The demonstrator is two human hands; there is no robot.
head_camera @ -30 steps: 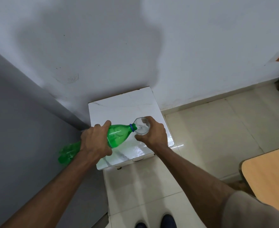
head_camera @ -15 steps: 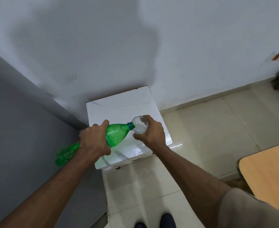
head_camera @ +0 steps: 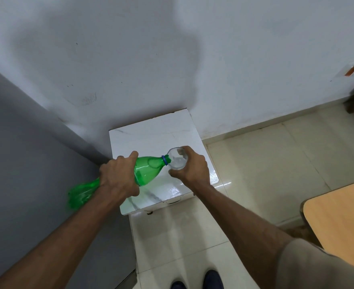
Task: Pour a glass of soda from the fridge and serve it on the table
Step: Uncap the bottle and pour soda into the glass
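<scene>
Sideways, green bottle (head_camera: 149, 171), blue neck ring, mouth at clear glass (head_camera: 177, 161)

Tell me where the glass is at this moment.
In the head view, the glass sits just right of centre, gripped by the right hand above the white marble-look stand, with the mouth of the tilted green bottle at its rim.

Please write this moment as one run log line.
left hand: tilts green bottle | right hand: holds glass | bottle mouth at glass rim
</scene>
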